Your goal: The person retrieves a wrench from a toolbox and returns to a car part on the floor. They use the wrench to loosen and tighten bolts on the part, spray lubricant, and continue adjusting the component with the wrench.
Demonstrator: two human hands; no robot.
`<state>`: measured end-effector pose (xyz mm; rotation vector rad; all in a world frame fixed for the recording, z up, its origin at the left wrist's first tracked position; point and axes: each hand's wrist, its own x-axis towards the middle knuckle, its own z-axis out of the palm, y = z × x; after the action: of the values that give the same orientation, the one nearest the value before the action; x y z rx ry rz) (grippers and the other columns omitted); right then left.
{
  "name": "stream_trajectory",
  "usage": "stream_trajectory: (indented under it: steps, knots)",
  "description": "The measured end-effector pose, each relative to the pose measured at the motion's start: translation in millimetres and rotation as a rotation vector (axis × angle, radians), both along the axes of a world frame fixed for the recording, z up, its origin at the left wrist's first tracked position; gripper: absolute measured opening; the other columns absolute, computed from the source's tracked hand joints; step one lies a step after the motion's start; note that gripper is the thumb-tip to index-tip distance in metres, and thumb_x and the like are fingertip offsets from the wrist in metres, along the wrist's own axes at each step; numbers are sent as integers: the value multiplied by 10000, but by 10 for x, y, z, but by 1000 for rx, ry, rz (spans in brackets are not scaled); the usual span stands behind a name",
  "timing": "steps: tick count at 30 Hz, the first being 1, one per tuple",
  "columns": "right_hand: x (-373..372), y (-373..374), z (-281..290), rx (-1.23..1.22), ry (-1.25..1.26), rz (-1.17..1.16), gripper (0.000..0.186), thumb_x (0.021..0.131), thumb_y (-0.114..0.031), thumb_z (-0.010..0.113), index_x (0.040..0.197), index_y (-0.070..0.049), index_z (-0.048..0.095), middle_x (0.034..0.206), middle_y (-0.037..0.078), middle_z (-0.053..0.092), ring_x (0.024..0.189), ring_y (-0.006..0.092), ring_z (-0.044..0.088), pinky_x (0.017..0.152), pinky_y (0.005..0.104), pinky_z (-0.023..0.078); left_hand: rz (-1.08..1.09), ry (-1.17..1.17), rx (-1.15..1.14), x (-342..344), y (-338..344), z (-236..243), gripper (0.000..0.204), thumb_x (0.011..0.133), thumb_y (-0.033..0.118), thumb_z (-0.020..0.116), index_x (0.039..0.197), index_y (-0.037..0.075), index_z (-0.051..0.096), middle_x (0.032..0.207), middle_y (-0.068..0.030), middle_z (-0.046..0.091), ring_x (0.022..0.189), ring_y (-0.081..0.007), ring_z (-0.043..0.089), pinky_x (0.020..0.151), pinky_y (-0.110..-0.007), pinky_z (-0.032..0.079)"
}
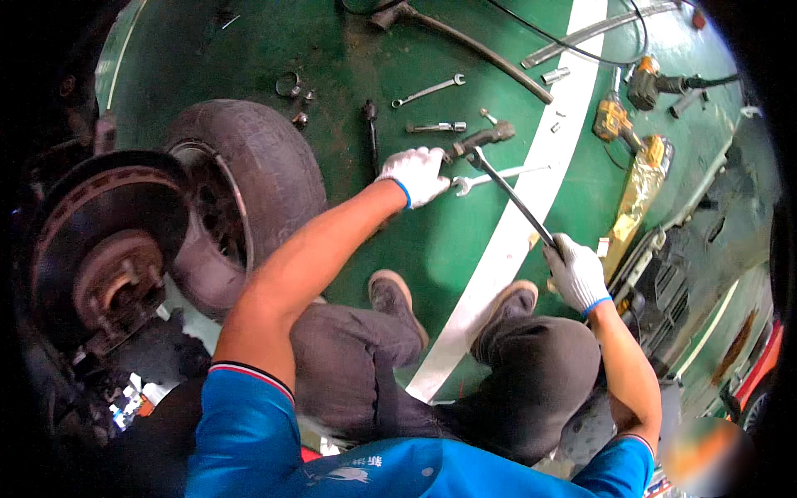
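Observation:
My left hand (418, 174), in a white knit glove with a blue cuff, is closed round one end of a dark metal tie rod end (501, 132). Its knobbed head points to the right and a short stud sticks up from it. My right hand (575, 272), gloved alike, grips the lower end of a long steel wrench (521, 203). That wrench slants up and left, and its head meets the middle of the dark part; how it sits there is too small to tell. A silver open-ended wrench (498, 178) lies on the floor just beneath.
On the green floor lie a combination wrench (427, 91), a socket extension (436, 128), a black bar (370, 137), a long-handled hammer (473, 46) and yellow-black power tools (613, 116). A tyre (266, 149) and brake disc (116, 220) stand at left. Car parts (664, 290) lie at right.

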<state>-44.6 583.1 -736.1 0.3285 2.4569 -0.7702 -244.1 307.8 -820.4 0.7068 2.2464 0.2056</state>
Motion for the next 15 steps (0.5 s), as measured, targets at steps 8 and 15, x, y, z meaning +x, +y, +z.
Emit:
stream_trajectory:
  steps: [8, 15]
  knots:
    - [173, -85, -321, 67, -17, -11, 249, 972, -245, 626, 1164, -88, 642, 857, 199, 701, 798, 400, 694, 701, 477, 536, 274, -88, 124, -24, 68, -590, 519, 910, 404, 601, 1284, 47, 556, 1039, -268, 700, 997, -421, 686, 891, -531, 519]
    - [333, -255, -511, 125, 141, -20, 242, 946, -228, 664, 1164, -123, 649, 813, 153, 707, 711, 361, 700, 642, 437, 545, 344, -99, 212, 10, 65, -647, 520, 929, 401, 574, 1343, 87, 546, 1084, -245, 704, 1007, -429, 677, 905, -527, 516]
